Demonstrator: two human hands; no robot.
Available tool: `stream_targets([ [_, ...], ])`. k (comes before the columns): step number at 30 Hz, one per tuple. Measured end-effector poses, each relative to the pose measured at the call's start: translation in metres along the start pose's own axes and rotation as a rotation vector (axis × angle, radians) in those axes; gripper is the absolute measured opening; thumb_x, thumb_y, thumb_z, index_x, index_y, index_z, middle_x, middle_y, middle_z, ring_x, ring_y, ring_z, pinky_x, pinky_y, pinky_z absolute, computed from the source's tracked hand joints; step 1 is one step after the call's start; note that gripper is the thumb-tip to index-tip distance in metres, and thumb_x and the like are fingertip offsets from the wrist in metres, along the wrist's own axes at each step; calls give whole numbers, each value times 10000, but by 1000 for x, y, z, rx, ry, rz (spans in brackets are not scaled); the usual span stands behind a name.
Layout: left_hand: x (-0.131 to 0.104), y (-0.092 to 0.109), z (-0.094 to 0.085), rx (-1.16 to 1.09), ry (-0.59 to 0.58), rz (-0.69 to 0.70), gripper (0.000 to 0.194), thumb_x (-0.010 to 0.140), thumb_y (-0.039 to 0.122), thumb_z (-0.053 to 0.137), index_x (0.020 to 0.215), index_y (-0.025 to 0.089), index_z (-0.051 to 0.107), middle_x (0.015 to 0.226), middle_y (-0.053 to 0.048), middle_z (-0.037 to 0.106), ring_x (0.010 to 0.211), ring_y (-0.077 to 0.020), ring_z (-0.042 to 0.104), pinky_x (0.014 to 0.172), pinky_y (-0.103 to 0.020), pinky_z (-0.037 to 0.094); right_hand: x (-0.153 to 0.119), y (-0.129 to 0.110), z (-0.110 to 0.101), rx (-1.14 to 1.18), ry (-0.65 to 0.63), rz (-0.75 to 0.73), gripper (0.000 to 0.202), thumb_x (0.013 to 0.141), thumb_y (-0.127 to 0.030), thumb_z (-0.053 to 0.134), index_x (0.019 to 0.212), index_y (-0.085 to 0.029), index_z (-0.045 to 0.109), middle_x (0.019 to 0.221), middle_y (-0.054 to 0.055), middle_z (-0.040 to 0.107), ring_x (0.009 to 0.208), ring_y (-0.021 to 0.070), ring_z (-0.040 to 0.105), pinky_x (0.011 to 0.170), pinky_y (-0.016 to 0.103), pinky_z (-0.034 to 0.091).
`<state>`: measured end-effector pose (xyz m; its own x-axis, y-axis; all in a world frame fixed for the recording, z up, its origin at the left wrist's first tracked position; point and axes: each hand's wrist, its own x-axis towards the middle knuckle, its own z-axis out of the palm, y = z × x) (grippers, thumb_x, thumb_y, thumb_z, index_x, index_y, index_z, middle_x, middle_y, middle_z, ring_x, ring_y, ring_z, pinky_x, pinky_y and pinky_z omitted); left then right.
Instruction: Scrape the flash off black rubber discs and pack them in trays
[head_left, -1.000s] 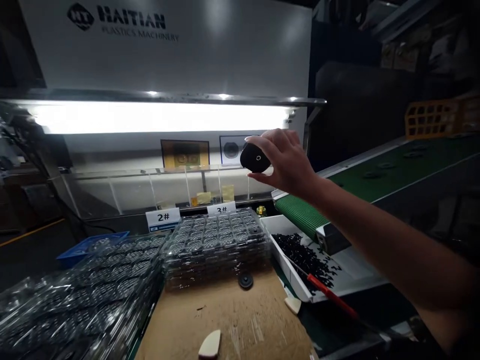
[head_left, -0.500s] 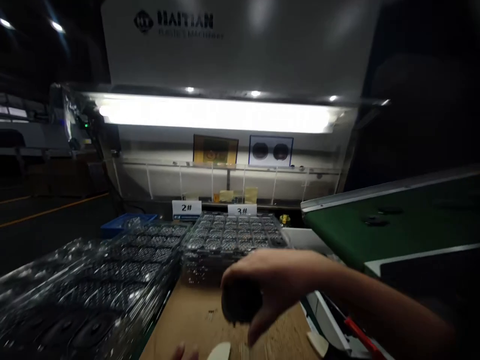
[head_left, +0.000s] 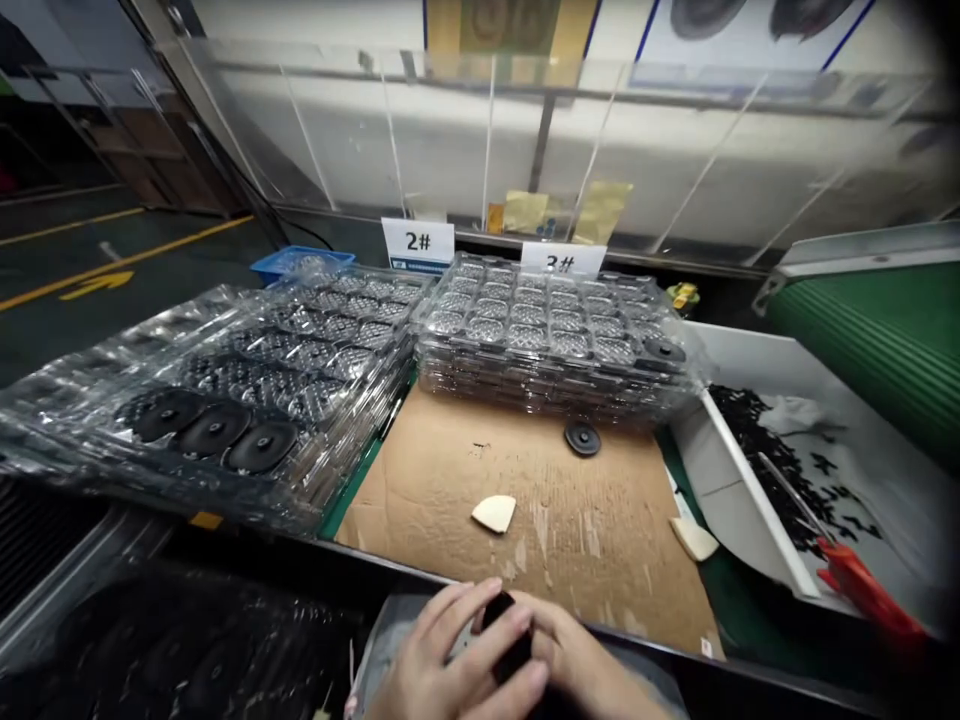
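Observation:
Both hands are together at the front edge of the worktable, close to my body. A black moulded plastic part (head_left: 513, 640) is between them, largely covered by fingers. My left hand (head_left: 457, 665) is curled around its left side, and my right hand (head_left: 574, 650) closes on it from the right. Beyond them, a pale wedge-shaped pad (head_left: 495, 513) lies on the brown cardboard sheet (head_left: 427, 450). Farther back on the sheet is a black rounded plastic cover (head_left: 583, 438) with a raised centre, touched by neither hand.
Stacked clear blister trays stand at left (head_left: 345, 400) and back (head_left: 525, 375); several black covers sit in the left stack. On the right, a white bin (head_left: 735, 480) holds black scraps and red-handled pliers (head_left: 862, 585). A green conveyor (head_left: 885, 330) rises behind it.
My right hand has drawn the black part back from above the cardboard toward my body, and my left hand has joined it. The view has tilted down.

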<state>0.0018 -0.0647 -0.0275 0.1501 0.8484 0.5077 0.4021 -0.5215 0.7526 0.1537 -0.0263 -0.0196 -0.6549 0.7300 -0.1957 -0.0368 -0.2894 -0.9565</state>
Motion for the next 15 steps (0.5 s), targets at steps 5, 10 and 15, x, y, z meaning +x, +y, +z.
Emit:
stream_targets([
  [5,-7,-19,1,-370,228,-464,392,701,99,652,1005,346,647,1111,-42,654,1101,-238,540,1000,-430,330,19,10,-12,-537,143,-72,555,838,-600,344,1229,-235,491,1074,94,601,1016,235,557,872,379,453],
  [10,-4,-36,-9,-1110,410,-1061,554,630,321,731,1140,275,522,1217,-102,568,1112,-288,530,975,-423,379,55,43,-44,-1131,499,-86,390,832,-350,497,1201,-224,512,1210,148,469,1048,307,483,863,507,421],
  [15,0,-50,-19,-1431,482,-1064,614,640,411,694,1197,269,476,1303,-109,493,1149,-308,493,1000,-395,356,86,59,-64,-1095,446,-126,271,867,-232,406,1064,-164,580,1072,148,519,983,279,514,841,484,434],
])
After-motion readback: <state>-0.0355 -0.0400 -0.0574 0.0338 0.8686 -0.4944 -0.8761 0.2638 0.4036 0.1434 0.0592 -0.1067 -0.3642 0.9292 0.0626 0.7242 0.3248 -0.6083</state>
